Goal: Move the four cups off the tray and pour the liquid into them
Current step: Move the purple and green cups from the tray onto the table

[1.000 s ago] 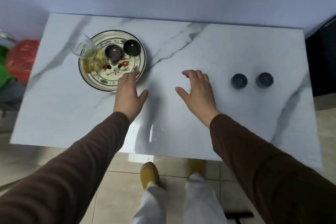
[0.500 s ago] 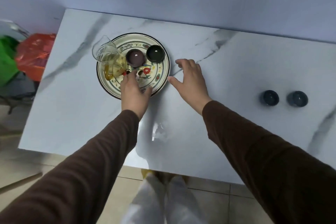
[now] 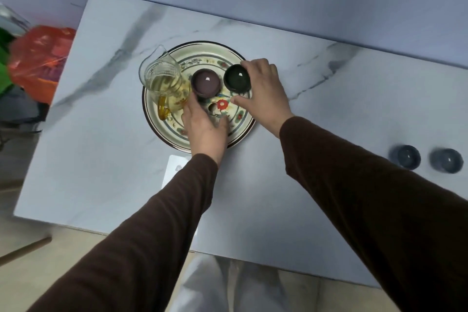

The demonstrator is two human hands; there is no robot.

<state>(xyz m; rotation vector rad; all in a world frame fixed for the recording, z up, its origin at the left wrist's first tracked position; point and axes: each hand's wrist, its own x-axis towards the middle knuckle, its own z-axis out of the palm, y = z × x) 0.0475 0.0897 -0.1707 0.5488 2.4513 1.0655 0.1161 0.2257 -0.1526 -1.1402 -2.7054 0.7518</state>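
Observation:
A round floral tray [image 3: 235, 139] lies on the marble table [image 3: 101, 159]. On it stand a glass pitcher [image 3: 164, 83] of yellow liquid, a purple cup [image 3: 205, 82] and a dark green cup [image 3: 237, 77]. My right hand [image 3: 263, 94] curls around the dark green cup from the right, with the thumb just below it; the cup still stands on the tray. The fingertips of my left hand [image 3: 205, 124] touch the near side of the purple cup, and its thumb is spread apart. Two blue-grey cups [image 3: 406, 156] [image 3: 447, 160] stand side by side on the table at the far right.
A wall runs along the table's far edge. Red and green plastic bags [image 3: 38, 63] lie off the table's left side. A white card [image 3: 174, 172] lies on the table just in front of the tray, partly under my left sleeve.
Both hands have moved forward onto the tray. The right hand has gone from flat on the table beside the tray to around the dark green cup. The left fingers have reached the purple cup.

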